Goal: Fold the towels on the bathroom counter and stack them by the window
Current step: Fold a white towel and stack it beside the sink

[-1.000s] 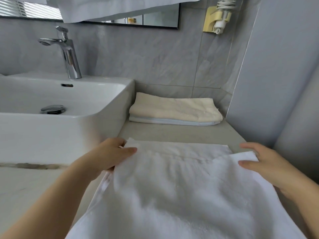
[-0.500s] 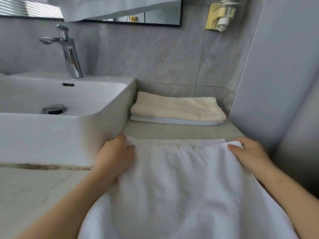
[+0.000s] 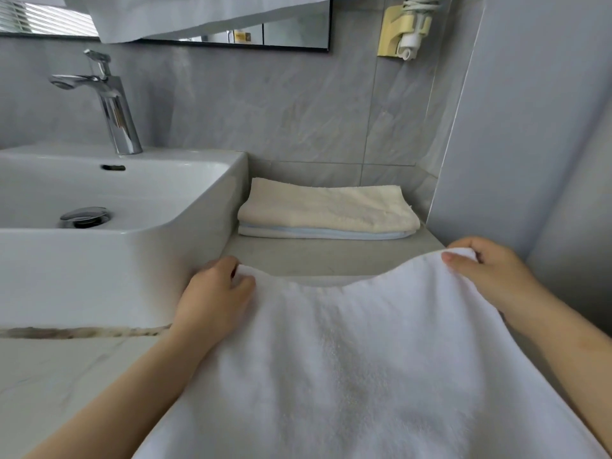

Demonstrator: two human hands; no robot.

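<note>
A large white towel (image 3: 357, 366) fills the near part of the view, over the grey counter (image 3: 318, 260). My left hand (image 3: 215, 293) pinches its far left corner beside the basin. My right hand (image 3: 486, 276) pinches the far right corner and holds it a little higher, so the far edge sags between the two hands. Behind it, against the wall, lies a folded cream towel (image 3: 328, 207) on top of a folded white and pale blue towel (image 3: 318, 232).
A white basin (image 3: 139, 246) with a chrome tap (image 3: 112, 104) stands on the left. A grey wall (image 3: 536, 127) closes the right side. Another white cloth (image 3: 198, 14) hangs over the mirror, and a yellow holder (image 3: 400, 26) is fixed above.
Both hands gripped the towel's far corners and have lifted them off the counter; the far edge now sags in a curve where it lay flat before.
</note>
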